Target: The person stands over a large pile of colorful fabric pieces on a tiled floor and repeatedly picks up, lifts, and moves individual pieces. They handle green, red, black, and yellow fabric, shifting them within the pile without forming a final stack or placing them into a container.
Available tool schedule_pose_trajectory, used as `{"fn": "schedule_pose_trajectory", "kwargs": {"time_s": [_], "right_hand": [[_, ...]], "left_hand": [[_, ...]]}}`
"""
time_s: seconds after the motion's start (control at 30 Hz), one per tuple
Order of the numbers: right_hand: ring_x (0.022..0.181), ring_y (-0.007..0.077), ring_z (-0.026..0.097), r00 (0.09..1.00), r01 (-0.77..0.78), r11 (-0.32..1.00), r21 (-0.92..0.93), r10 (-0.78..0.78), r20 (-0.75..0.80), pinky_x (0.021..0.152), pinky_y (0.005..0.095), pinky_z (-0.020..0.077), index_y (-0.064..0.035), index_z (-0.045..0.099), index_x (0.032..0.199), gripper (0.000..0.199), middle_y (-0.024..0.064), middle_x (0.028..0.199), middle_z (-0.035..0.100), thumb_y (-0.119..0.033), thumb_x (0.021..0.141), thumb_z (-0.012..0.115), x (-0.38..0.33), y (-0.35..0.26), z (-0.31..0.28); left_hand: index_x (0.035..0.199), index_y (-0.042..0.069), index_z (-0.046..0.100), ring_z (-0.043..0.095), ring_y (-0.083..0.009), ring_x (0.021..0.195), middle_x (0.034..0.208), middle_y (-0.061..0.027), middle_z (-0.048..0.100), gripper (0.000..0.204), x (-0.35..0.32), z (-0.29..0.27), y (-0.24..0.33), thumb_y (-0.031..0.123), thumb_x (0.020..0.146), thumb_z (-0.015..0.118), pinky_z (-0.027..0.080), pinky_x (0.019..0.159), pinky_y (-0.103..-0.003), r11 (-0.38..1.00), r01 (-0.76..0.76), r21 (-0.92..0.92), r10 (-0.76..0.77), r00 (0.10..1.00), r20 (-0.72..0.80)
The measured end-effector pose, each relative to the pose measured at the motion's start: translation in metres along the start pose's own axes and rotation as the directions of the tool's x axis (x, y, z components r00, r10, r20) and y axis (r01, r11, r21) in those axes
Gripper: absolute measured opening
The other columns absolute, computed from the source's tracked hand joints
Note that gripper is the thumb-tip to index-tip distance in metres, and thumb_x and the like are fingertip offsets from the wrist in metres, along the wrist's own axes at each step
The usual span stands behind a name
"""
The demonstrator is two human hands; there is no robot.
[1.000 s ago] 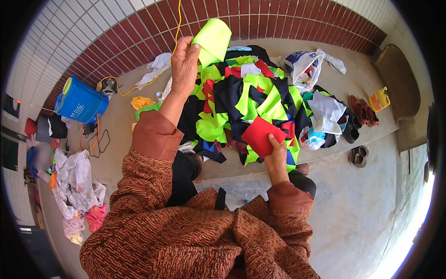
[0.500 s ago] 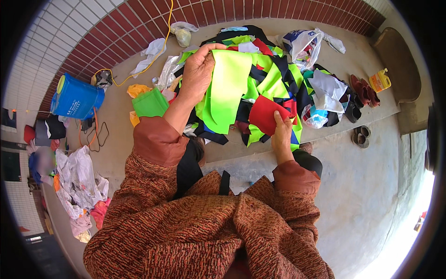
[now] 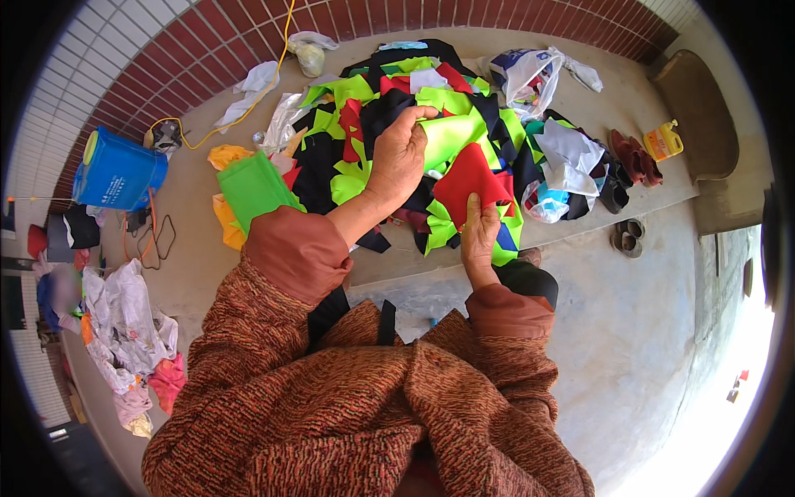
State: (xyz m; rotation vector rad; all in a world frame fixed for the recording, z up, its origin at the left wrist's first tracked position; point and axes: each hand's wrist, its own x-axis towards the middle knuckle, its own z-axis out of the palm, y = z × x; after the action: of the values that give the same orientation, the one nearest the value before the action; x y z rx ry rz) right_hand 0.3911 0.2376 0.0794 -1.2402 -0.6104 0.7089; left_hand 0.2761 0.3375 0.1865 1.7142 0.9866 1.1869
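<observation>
Over the heap of cloth scraps [image 3: 327, 170], my left hand [image 3: 399, 159] is closed at the edge of a lime-green cloth piece [image 3: 454, 137]. That piece looks folded or seen nearly edge-on, and part of it is behind the fingers. To its right, my right hand [image 3: 479, 236] pinches a red cloth piece [image 3: 465, 186] between thumb and fingers, its upper corner pointing up. The two pieces are close together, with the red one in front of the green. Lime-green, black, red and white scraps lie beneath both hands.
A bright green folded cloth [image 3: 255, 189] lies left of the heap, near a blue tank [image 3: 124, 170] with a hose. Behind right is a white plastic bag [image 3: 530, 79]. Shoes [image 3: 636, 157] and a yellow jug [image 3: 662, 141] stand farther right. A tiled wall [image 3: 348, 21] bounds the back.
My left hand has moved right and slightly down, bringing the lime-green piece from hanging broad and flat to beside the red one. My right hand still holds the red piece. The view has shifted slightly.
</observation>
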Motion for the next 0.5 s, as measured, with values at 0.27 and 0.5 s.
{"fn": "schedule_pose_trajectory", "kwargs": {"time_s": [0.27, 0.5], "right_hand": [[0.091, 0.0132, 0.053, 0.931, -0.162, 0.987, 0.027, 0.143, 0.336, 0.080, 0.0255, 0.0443, 0.0014, 0.045, 0.124, 0.051, 0.0063, 0.107, 0.053, -0.008, 0.079, 0.068, -0.014, -0.007, 0.007], [0.105, 0.0141, 0.052, 0.910, -0.327, 0.887, 0.326, 0.203, 0.361, 0.088, 0.0296, 0.0445, -0.0075, 0.040, 0.131, 0.058, 0.0064, 0.119, 0.051, 0.001, 0.079, 0.065, -0.012, -0.021, 0.009]], "left_hand": [[0.118, 0.005, 0.050, 0.047, -0.0073, 0.085, 0.103, -0.0038, 0.055, 0.029, -0.027, 0.026, -0.005, 0.002, 0.091, 0.041, 0.042, 0.070, -0.020, 0.957, 0.225, -0.183, -0.188, 0.962, 0.199], [0.129, 0.006, 0.035, 0.052, -0.0211, 0.111, 0.128, -0.0133, 0.047, 0.042, -0.024, 0.024, 0.014, 0.009, 0.089, 0.047, 0.050, 0.084, -0.036, 0.789, 0.475, -0.389, -0.266, 0.835, 0.481]]}}
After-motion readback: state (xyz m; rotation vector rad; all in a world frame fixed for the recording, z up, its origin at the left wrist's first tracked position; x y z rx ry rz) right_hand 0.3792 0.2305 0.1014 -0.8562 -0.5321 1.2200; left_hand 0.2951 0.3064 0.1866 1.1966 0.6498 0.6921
